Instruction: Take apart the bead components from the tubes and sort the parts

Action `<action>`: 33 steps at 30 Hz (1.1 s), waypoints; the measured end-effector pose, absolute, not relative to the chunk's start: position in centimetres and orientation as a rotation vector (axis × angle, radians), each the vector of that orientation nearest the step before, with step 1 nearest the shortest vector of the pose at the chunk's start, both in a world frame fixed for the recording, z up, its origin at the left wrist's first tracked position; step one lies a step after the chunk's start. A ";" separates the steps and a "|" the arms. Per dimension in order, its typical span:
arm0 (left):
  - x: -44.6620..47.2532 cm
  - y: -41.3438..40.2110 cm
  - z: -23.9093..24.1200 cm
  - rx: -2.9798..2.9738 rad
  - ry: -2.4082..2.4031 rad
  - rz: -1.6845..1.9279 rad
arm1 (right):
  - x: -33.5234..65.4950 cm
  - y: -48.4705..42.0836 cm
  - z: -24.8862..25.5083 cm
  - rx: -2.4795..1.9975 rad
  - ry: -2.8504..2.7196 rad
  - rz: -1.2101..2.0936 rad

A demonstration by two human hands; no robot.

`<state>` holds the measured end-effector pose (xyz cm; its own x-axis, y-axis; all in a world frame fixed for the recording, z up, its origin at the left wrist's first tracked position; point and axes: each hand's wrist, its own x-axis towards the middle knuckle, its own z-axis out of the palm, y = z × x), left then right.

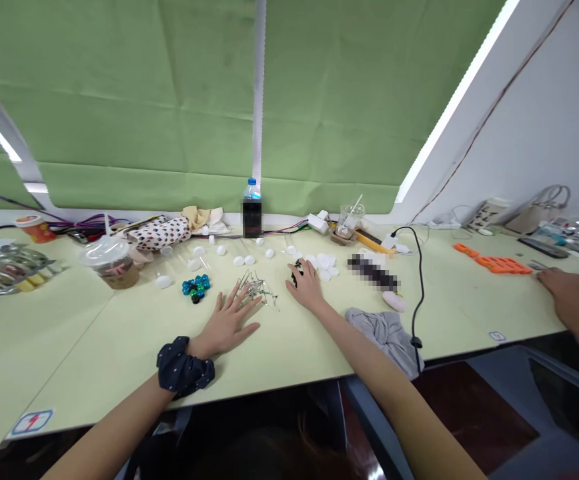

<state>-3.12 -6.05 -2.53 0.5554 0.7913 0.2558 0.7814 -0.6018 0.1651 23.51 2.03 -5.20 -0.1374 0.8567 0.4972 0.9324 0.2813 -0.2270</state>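
My left hand [227, 325] lies open on the pale table, fingers spread, its fingertips touching the near edge of a loose pile of thin metal pins [259, 287]. A dark dotted scrunchie [182, 367] circles that wrist. Farther right, my right hand [307, 287] rests on the table with curved, parted fingers around some small black pieces [297, 270], whose kind I cannot make out. White round caps [325, 261] lie just beyond it. To the left of the pins sits a cluster of shiny blue, green and black balls [196, 287].
Clear tubes with white caps [163, 281] lie behind the balls. A lidded drink cup [112, 260] stands left, a bottle [252, 217] at the back. Grey cloth [384, 333] and a black cable [419, 293] are right. Another person's hand [564, 283] rests near orange plastic pieces [502, 265].
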 end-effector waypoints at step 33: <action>-3.5 -1.5 -3.1 2.859 1.491 0.706 | 20.3 0.4 -2.9 -1.376 -2.127 -0.206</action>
